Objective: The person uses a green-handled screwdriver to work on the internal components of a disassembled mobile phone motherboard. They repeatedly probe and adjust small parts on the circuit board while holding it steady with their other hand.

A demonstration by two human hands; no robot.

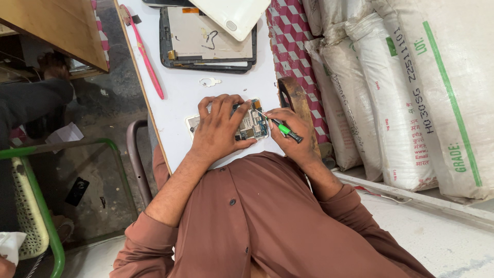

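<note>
Bare white tabletop point(175, 98) lies open just beyond the left hand point(218, 128); farther on, a dismantled tablet point(206, 41) blocks, and stacked sacks point(391, 92) wall off the right hand's point(293, 136) outer side.

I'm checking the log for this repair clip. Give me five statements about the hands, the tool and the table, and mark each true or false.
1. The left hand presses down on an opened phone with its circuit board bare. True.
2. The right hand holds a red hammer. False: it holds a small green-and-black screwdriver.
3. The screwdriver's tip points at the phone's board. True.
4. A pink tool lies near the white table's left edge. True.
5. The opened tablet lies between the two hands. False: it lies at the table's far end, beyond the phone.
</note>
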